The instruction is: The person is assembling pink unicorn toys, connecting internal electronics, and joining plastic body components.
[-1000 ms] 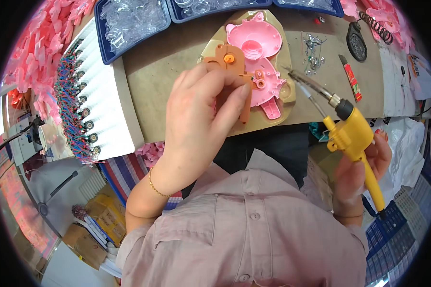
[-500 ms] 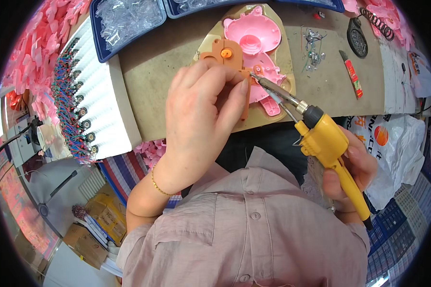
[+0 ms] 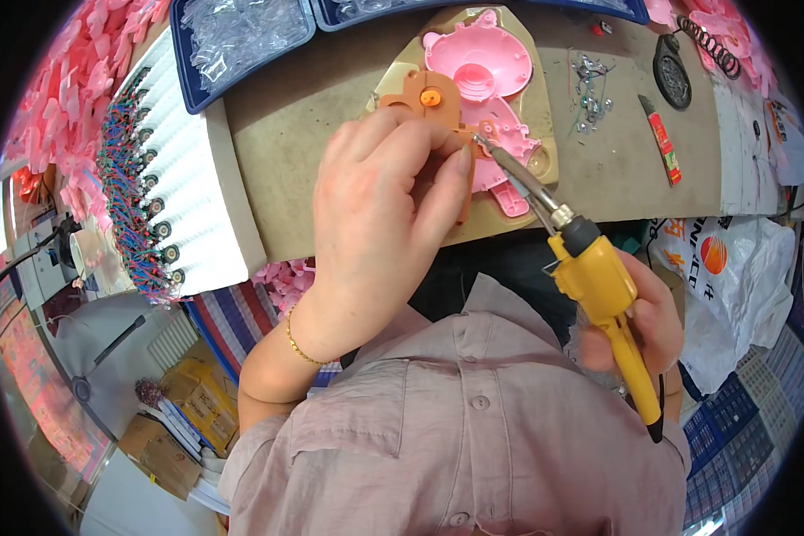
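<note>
My right hand (image 3: 659, 313) is closed round the handle of a yellow soldering iron (image 3: 600, 281) with a thin feed tube beside its barrel. Its tip reaches up and left to the edge of an orange-brown plate (image 3: 444, 113) bearing an orange round knob (image 3: 431, 97). Over that plate my left hand (image 3: 366, 201) is closed, thumb and fingertips drawn together close to the tip. Whatever they pinch is hidden. Beneath lies a beige shaped holder (image 3: 545, 103) carrying a pink plastic shell half (image 3: 514, 55) and a second pink part (image 3: 509, 134), partly covered by the iron.
Blue trays (image 3: 308, 36) of clear plastic pieces line the back. At left, a white ridged foam block (image 3: 219, 192) holds rows of wired parts. Small wired components (image 3: 591, 94), a red-and-black cutter knife (image 3: 661, 143) and a black oval part (image 3: 670, 76) lie to the right.
The iron's handle and my right hand have swung slightly left and down, while the tip stays by the plate's edge. My left hand keeps nearly the same pose.
</note>
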{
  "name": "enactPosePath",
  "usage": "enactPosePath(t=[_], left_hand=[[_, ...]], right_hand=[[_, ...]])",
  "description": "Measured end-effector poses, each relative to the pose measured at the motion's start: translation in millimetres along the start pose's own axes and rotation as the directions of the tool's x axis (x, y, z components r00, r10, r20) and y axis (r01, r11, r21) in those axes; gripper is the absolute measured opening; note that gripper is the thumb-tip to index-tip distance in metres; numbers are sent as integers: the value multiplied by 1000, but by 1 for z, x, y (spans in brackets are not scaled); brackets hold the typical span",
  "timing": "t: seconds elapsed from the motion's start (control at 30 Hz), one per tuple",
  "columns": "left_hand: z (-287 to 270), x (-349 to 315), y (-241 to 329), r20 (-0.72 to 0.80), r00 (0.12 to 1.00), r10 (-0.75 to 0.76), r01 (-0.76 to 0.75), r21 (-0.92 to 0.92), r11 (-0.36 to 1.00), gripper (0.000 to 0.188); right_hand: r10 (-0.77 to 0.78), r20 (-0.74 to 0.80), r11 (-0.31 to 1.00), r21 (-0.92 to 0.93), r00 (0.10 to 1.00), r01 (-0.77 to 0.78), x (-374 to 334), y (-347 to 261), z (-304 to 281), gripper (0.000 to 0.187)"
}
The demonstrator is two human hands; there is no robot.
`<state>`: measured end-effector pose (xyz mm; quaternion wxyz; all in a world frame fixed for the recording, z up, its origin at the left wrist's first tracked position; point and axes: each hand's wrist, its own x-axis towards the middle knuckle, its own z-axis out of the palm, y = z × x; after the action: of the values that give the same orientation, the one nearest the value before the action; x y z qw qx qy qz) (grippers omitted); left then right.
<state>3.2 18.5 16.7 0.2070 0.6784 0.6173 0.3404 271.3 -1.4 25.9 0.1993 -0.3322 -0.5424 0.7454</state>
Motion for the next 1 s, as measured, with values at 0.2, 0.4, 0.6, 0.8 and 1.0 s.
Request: enactPosePath(t=[0.2,0.4,0.6,0.8,1.0], left_hand=[[5,8,2,9,1000,-4,4,6,1000,7],[-5,6,6,-14,999,43,-44,-29,999,6],[-14,-5,8,86,994,-64,62,32,998,6],[-44,7,-1,-70,997,-18,10,-107,994,15],[-74,-14,-38,60,908,-416,392,-476,787,14]], right_hand=[[-688,10,608,-537,726,584,12,19,-5,64],[-676,-212,712,-438,706,549,-2,6,2,55],[-598,-768,799,-546,229,254,-24,-42,-67,44],[-647,-681,734,-678,342,38,0,-72,-145,38],[-374,-845,916,-402,382,8,13,-9,-175,31]])
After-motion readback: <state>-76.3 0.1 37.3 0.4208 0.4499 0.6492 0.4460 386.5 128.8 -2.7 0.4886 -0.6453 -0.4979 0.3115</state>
